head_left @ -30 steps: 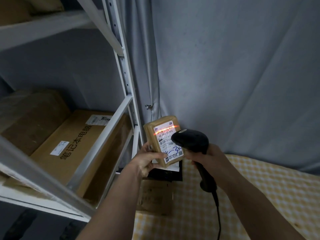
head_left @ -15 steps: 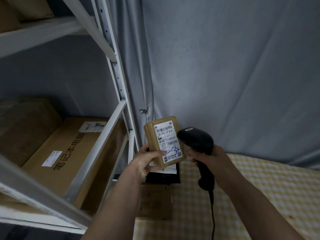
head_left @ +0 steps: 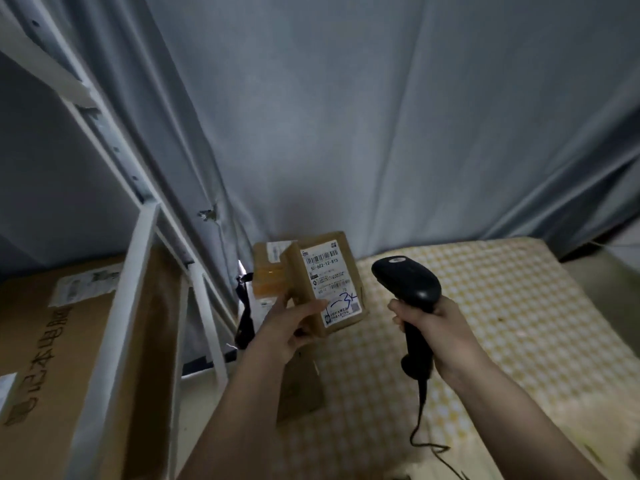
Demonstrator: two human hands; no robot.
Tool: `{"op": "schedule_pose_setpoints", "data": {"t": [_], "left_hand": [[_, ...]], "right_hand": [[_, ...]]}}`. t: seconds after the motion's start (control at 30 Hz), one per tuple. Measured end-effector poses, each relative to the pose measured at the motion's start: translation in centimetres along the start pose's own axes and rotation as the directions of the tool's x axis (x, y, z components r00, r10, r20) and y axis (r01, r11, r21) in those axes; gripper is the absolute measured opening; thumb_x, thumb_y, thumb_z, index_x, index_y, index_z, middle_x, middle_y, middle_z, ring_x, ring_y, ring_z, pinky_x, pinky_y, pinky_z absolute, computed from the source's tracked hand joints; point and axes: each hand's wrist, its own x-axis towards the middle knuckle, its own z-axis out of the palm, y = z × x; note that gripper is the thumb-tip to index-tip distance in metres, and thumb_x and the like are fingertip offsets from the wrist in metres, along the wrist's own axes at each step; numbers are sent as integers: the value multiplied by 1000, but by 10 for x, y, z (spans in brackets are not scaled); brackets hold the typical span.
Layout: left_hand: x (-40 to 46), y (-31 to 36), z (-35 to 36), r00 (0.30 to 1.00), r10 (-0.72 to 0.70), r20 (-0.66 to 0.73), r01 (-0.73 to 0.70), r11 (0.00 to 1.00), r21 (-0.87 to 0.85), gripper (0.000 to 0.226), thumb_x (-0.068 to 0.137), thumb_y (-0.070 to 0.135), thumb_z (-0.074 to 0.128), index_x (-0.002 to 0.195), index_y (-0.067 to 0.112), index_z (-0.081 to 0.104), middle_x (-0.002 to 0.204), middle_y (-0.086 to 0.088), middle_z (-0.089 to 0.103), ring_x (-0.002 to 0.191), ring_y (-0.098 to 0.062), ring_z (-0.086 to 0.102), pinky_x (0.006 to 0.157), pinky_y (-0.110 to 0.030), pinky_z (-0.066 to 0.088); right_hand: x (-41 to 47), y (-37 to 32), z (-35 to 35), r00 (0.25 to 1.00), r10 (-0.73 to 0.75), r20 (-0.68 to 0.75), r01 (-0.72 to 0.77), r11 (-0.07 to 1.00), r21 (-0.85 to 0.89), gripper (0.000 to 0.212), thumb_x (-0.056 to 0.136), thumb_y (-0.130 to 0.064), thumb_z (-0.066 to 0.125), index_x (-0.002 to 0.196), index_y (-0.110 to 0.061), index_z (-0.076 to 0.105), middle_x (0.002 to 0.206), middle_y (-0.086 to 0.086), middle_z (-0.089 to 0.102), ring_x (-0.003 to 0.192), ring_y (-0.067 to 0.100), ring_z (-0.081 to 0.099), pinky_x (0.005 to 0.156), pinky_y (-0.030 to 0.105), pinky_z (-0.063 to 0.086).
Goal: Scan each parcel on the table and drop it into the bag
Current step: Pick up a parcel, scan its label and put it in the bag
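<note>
My left hand (head_left: 289, 325) grips a small brown cardboard parcel (head_left: 325, 282) by its lower left corner, its white barcode label turned toward me. My right hand (head_left: 433, 329) holds a black corded barcode scanner (head_left: 407, 284) by the handle, its head a short way right of the parcel. Both hover above the yellow checked table (head_left: 485, 323). Another brown parcel (head_left: 270, 271) stands behind the held one at the table's back left, with an orange glow on its face. A flat brown parcel (head_left: 299, 389) lies under my left wrist. No bag is in view.
A white metal shelf rack (head_left: 138, 271) stands on the left with a large cardboard box (head_left: 45, 358) on its shelf. Grey curtain (head_left: 381, 116) hangs behind the table. The scanner's cable (head_left: 420, 427) trails down over the table's front.
The view has swung right and down, showing more table. The scanner has drawn away to the right of the parcel, and the red scan line on the label is gone.
</note>
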Motion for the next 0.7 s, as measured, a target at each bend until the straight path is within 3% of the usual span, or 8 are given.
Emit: {"op": "schedule_pose_setpoints", "data": {"t": [0.07, 0.13, 0.2, 0.3, 0.4, 0.57, 0.7], "left_hand": [[5, -13, 16, 999, -40, 32, 39, 999, 27, 59, 74, 5, 79, 125, 22, 54, 112, -8, 70, 95, -25, 65, 65, -39, 55], [7, -29, 32, 995, -70, 73, 67, 997, 45, 56, 74, 3, 78, 122, 20, 55, 111, -10, 70, 92, -27, 67, 76, -48, 57], [8, -45, 50, 990, -90, 109, 80, 992, 93, 57, 73, 3, 79, 122, 19, 55, 114, -11, 70, 99, -30, 68, 87, -57, 54], [9, -62, 80, 986, -94, 136, 66, 978, 198, 60, 71, 7, 82, 123, 20, 55, 114, -9, 71, 104, -33, 67, 87, -60, 53], [8, -79, 123, 979, -105, 175, 58, 965, 256, 61, 66, 10, 87, 117, 22, 57, 115, -8, 70, 103, -32, 68, 84, -57, 55], [-7, -121, 232, 934, -173, 312, 46, 925, 377, 86, 45, 24, 88, 125, 21, 56, 116, -7, 70, 102, -30, 69, 76, -48, 59], [-24, -163, 326, 886, -228, 405, 36, 902, 429, 74, 51, 19, 84, 121, 19, 61, 109, -7, 73, 101, -30, 69, 78, -47, 58]], "right_hand": [[-6, 11, -18, 998, 23, -56, -22, 1000, 20, 8, 81, -3, 71, 85, 2, 66, 71, 14, 55, 71, 25, 50, 71, 36, 39], [-12, 20, -40, 993, 38, -109, -33, 998, 43, 16, 81, -4, 71, 89, 9, 64, 73, 16, 55, 72, 26, 49, 72, 37, 38], [-18, 26, -62, 986, 47, -157, -35, 996, 79, 19, 82, -3, 70, 91, 12, 63, 75, 16, 54, 72, 26, 49, 72, 38, 38], [-26, 32, -97, 976, 63, -211, -38, 992, 122, 20, 83, -4, 69, 92, 12, 63, 73, 16, 55, 69, 25, 49, 70, 35, 40], [-35, 34, -140, 966, 61, -252, -23, 988, 154, 23, 83, -4, 69, 94, 14, 62, 74, 17, 57, 66, 21, 50, 68, 32, 40], [-59, 37, -242, 927, 65, -370, 2, 984, 180, 20, 81, -6, 71, 94, 7, 65, 77, 16, 62, 69, 23, 53, 72, 35, 42], [-81, 43, -335, 872, 94, -480, 19, 974, 225, 13, 80, -8, 73, 91, -2, 68, 73, 11, 63, 69, 21, 56, 73, 35, 44]]}}
